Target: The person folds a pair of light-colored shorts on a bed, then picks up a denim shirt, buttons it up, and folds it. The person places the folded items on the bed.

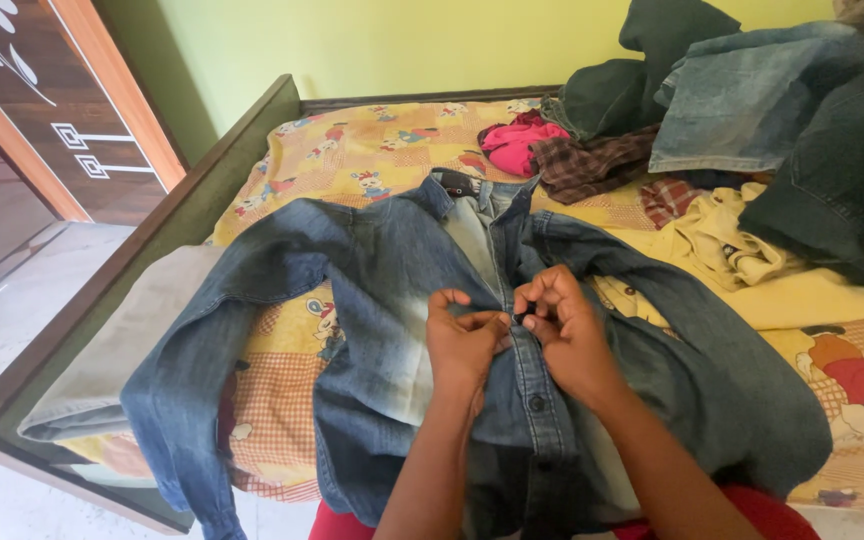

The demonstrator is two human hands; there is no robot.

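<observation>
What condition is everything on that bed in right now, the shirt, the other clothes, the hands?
Denim shirt: spread flat, front up, sleeves out, lower buttons fastened, collar open.
Left hand: pinching the shirt's placket.
Right hand: pinching the placket at a button.
Clothes pile: heaped, unfolded.
Yellow garment: crumpled.
Bedsheet: spread over the bed.

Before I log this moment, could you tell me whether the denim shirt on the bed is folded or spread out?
Spread out: the denim shirt lies front up on the bed, sleeves splayed, with the left hand and right hand at its button placket.
</observation>
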